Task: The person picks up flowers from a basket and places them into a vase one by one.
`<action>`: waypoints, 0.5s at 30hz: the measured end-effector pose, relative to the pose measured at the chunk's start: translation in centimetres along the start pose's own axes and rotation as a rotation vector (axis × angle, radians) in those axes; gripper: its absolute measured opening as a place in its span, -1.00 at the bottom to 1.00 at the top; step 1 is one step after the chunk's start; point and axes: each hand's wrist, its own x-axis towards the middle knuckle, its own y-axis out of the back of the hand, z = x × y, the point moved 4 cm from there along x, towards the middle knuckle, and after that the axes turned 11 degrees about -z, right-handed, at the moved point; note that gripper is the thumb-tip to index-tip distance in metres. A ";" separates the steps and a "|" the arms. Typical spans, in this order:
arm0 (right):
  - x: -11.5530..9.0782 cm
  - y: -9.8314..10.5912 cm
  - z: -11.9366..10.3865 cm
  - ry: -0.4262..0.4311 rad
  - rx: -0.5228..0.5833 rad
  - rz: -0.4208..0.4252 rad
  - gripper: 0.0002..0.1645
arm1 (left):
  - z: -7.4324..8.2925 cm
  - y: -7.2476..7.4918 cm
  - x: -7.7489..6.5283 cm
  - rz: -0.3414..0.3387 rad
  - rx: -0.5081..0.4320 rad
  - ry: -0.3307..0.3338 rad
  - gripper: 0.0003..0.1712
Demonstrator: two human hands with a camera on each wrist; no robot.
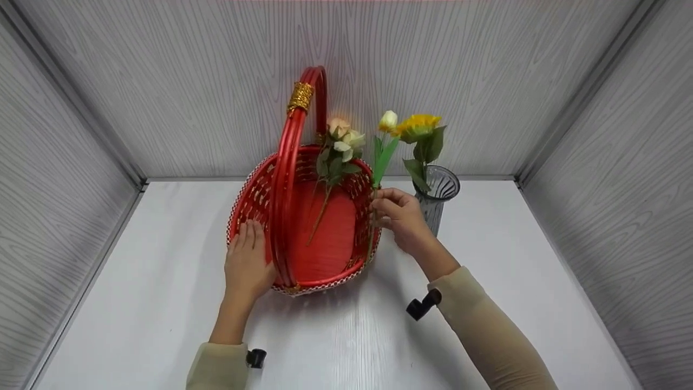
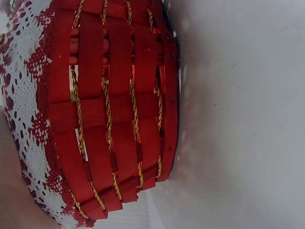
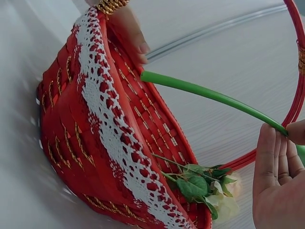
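A red woven basket (image 1: 331,227) with a tall arched handle and white lace trim stands in the middle of the table. My left hand (image 1: 248,265) rests on its left rim, fingers laid straight over the edge. With thumb and fingertips, my right hand (image 1: 401,218) pinches the stem of an artificial white-and-yellow tulip (image 1: 388,121) at the basket's right rim. In the right wrist view the tulip's green stem (image 3: 209,97) points across the basket opening, its cut end free. Pale roses (image 1: 341,135) lean inside the basket, their heads against the back rim.
Just behind my right hand stands a grey glass vase (image 1: 445,184) holding a sunflower (image 1: 419,127). Grey wood-grain panels (image 1: 216,92) enclose the white table (image 1: 162,303) at the back and both sides.
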 end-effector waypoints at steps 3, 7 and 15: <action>-0.2 0.2 -0.4 0.006 -0.002 -0.001 -0.92 | -0.1 -0.1 0.1 -0.006 0.000 0.004 -0.09; -0.7 0.3 -1.0 0.024 -0.028 -0.008 -0.92 | -0.2 -0.2 0.1 -0.002 -0.002 0.005 -0.09; -1.6 1.0 -2.2 0.073 -0.111 0.015 -0.84 | -0.2 -0.1 0.0 -0.015 -0.013 0.005 -0.09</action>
